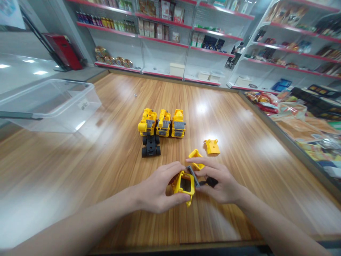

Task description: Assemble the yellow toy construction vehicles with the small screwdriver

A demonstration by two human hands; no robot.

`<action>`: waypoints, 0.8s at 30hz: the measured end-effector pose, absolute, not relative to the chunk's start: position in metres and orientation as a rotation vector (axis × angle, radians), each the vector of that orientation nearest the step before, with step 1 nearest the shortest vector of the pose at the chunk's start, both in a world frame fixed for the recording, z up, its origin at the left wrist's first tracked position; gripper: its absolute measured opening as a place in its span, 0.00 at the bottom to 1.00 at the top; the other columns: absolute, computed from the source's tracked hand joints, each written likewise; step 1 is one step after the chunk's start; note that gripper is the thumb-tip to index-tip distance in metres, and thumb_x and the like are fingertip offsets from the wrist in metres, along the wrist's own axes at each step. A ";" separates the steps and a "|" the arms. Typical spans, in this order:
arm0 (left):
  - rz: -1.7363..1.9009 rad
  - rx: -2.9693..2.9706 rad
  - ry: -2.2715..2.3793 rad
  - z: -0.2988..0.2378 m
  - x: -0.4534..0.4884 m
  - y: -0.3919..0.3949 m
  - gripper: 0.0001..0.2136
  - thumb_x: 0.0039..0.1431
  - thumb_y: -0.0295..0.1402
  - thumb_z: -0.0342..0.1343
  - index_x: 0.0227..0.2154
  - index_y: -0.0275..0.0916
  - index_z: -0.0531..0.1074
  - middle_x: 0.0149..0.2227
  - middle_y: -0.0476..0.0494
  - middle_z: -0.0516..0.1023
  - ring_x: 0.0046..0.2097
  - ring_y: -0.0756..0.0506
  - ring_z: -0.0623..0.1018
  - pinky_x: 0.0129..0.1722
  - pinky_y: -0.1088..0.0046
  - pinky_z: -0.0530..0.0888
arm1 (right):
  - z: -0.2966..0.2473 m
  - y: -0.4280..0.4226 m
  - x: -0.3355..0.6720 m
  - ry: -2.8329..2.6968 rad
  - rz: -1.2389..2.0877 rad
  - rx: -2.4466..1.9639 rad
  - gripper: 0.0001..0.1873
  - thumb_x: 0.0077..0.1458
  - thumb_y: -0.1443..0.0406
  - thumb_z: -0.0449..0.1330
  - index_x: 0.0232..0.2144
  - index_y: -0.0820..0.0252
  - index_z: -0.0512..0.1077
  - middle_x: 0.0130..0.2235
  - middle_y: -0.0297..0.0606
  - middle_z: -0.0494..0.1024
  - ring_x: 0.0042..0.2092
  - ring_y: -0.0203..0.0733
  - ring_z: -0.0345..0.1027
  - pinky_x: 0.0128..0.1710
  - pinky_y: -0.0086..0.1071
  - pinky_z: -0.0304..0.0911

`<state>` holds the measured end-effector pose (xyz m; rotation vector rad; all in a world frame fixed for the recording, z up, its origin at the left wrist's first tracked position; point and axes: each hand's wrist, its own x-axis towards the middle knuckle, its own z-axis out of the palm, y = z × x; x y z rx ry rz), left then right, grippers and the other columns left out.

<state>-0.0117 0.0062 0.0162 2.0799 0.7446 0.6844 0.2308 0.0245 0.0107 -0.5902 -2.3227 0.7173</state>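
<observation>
My left hand grips a yellow toy truck cab with a square opening, held low above the table. My right hand pinches a grey plastic piece against the cab's right side. A black part shows among the right fingers, its shape mostly hidden. Just beyond that hand lies a yellow open-framed piece. Another yellow toy piece rests farther to the right. A black wheeled chassis sits on the table ahead of my left hand.
Several yellow toy construction trucks stand side by side mid-table. On the left is a clear plastic bin. A small bit lies farther back on the wooden table. Bagged goods lie beyond the right edge, and shelves line the back.
</observation>
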 end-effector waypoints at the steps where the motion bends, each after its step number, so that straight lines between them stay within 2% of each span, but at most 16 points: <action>1: 0.674 2.078 0.739 0.017 -0.012 0.006 0.14 0.57 0.41 0.58 0.41 0.38 0.66 0.36 0.46 0.68 0.34 0.47 0.68 0.35 0.69 0.66 | 0.009 0.024 0.231 -2.316 0.736 -0.575 0.16 0.52 0.67 0.66 0.43 0.57 0.69 0.55 0.50 0.72 0.52 0.49 0.70 0.50 0.42 0.67; 4: 0.659 2.089 0.739 0.018 -0.012 0.006 0.13 0.56 0.41 0.59 0.39 0.38 0.67 0.34 0.47 0.68 0.33 0.47 0.67 0.33 0.70 0.66 | 0.002 0.025 0.233 -2.253 0.795 -0.591 0.20 0.50 0.65 0.68 0.45 0.57 0.69 0.48 0.46 0.77 0.45 0.44 0.75 0.40 0.33 0.71; 6: 0.677 2.084 0.747 0.018 -0.012 0.006 0.13 0.55 0.40 0.60 0.39 0.38 0.67 0.35 0.47 0.69 0.34 0.47 0.68 0.34 0.70 0.66 | 0.000 0.025 0.233 -2.219 0.797 -0.631 0.21 0.49 0.63 0.69 0.46 0.56 0.69 0.45 0.44 0.78 0.43 0.43 0.75 0.37 0.32 0.71; 11: 0.743 2.042 0.914 0.010 -0.010 0.008 0.16 0.54 0.40 0.61 0.41 0.39 0.66 0.35 0.47 0.70 0.33 0.48 0.69 0.32 0.70 0.67 | 0.006 0.027 0.229 -2.259 0.694 -0.699 0.21 0.50 0.63 0.68 0.46 0.56 0.69 0.44 0.43 0.79 0.46 0.44 0.74 0.42 0.35 0.70; 14: 0.770 2.078 0.931 0.006 -0.010 0.011 0.15 0.55 0.40 0.61 0.41 0.39 0.67 0.37 0.45 0.71 0.36 0.46 0.71 0.35 0.69 0.68 | 0.008 0.028 0.227 -2.293 0.666 -0.719 0.20 0.50 0.64 0.67 0.46 0.57 0.70 0.44 0.43 0.78 0.47 0.45 0.73 0.44 0.36 0.69; 20: 0.767 2.141 1.019 0.003 -0.009 0.012 0.13 0.55 0.40 0.61 0.37 0.38 0.68 0.35 0.46 0.69 0.36 0.46 0.71 0.35 0.70 0.68 | 0.005 0.027 0.226 -2.284 0.661 -0.710 0.18 0.51 0.63 0.67 0.45 0.57 0.69 0.43 0.43 0.77 0.46 0.46 0.72 0.45 0.39 0.69; 24: 0.769 2.150 1.048 -0.001 -0.009 0.013 0.13 0.54 0.40 0.62 0.36 0.38 0.69 0.34 0.46 0.68 0.34 0.47 0.70 0.33 0.70 0.67 | 0.004 0.025 0.224 -2.288 0.670 -0.728 0.21 0.51 0.62 0.67 0.47 0.56 0.68 0.43 0.42 0.76 0.46 0.46 0.72 0.46 0.39 0.69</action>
